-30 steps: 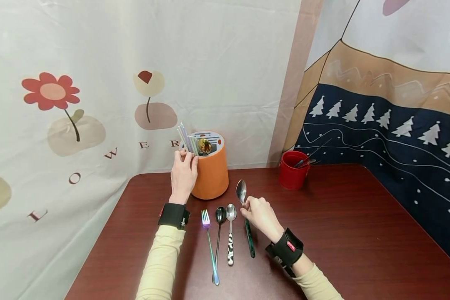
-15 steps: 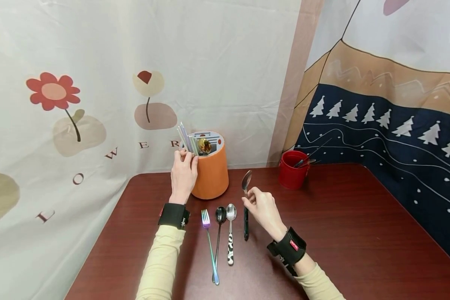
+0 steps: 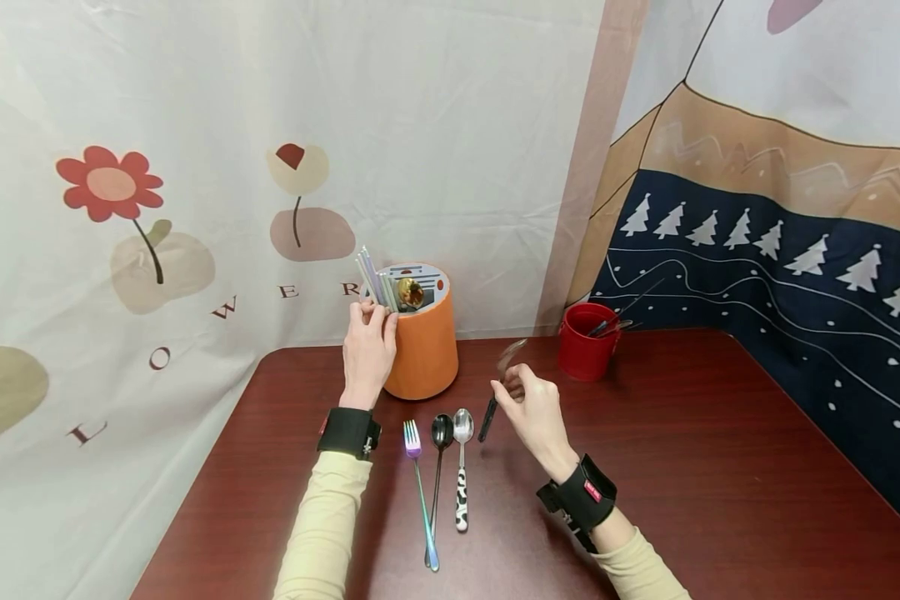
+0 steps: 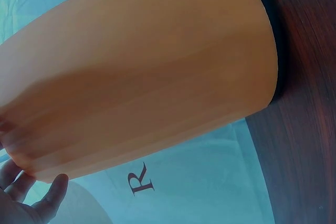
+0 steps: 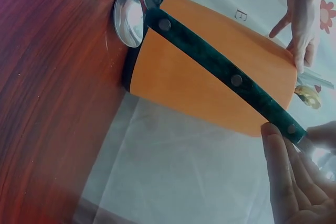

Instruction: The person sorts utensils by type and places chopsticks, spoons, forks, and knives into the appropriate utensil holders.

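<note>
My left hand (image 3: 369,350) grips the rim of an orange utensil holder (image 3: 423,358) at its near left side. Pale straws (image 3: 378,282) and a gold spoon head (image 3: 409,292) stick up from the holder's patterned top. To the right of the holder, my right hand (image 3: 536,417) pinches a spoon (image 3: 487,419) near the top of its riveted dark green handle (image 5: 210,61). The handle hangs down tilted, above the table; the bowl end is blurred. Below lie a rainbow fork (image 3: 422,492), a black spoon (image 3: 438,467) and a cow-patterned spoon (image 3: 462,467).
A red bucket (image 3: 585,350) with some utensils in it stands at the back right of the brown table (image 3: 682,467). Printed cloth (image 3: 457,150) hangs behind the table, and a dark tree-patterned cloth (image 3: 780,300) hangs along the right.
My right hand has lifted the green-handled spoon off the table, up and away to the right, and its handle end has swung left. The left hand stays on the holder's rim.
</note>
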Tool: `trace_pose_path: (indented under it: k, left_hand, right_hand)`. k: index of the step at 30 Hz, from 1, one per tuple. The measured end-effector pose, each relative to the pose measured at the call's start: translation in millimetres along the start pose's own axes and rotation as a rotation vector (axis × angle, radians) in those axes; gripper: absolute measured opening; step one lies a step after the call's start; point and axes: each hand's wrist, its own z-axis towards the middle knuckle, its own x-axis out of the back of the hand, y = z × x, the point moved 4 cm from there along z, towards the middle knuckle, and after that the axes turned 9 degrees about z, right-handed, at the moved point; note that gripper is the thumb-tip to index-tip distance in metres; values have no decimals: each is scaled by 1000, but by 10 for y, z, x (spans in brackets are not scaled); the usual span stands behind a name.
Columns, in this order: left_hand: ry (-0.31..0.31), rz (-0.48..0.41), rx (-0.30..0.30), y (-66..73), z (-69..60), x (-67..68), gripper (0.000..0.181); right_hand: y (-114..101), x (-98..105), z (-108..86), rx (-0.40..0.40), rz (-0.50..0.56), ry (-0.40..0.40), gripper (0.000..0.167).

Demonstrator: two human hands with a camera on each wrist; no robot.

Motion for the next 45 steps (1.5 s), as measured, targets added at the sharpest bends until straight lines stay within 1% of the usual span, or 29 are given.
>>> trace_pose_path:
  k: [5,9,14,18,21,27,30,33,37,40,43,45]
  left_hand:
    - [-4,-9,4,-3,1,-6,29]
    - [-11,-13,7,-13,1,-12,29]
    - [14,-13,-8,-12,0,-12,29]
    - [27,-20,-20,1,4,-10,27]
    - [21,-18,-16,-3,0,-17,28]
    - [5,-17,-3,-18,-14,-19,28]
    - [6,-20,-4,-16,-17,-14,28]
    - [8,-20,-6,-13,-18,-14,28]
    - [6,-20,-7,-7,-16,-15,28]
    - [8,-21,-7,-6,-15,-15,27]
    - [12,-21,-8,-5,-11,-17,27]
    - [18,-24,-13,-3,-9,-17,27]
  right_hand:
    - [-7,30,10,31,23,43,13]
    - [-41,63,30,66,57,95,13]
    - [-87,92,99,117,92,151,14]
    - [-139,101,201,148,127,187,16]
    - [-176,95,295,167,160,225,16]
    - [-236,50,515,209,255,347,11]
    - [-271,20,638,232,293,406,11]
    - [-305,-12,753,229,322,446,14]
    - [-354,-62,884,203,383,464,15]
    - [-436,-93,954,182,410,449,14]
    - [-517,-126,1003,166,410,421,14]
    - [-518,-167,1035,155,405,396,14]
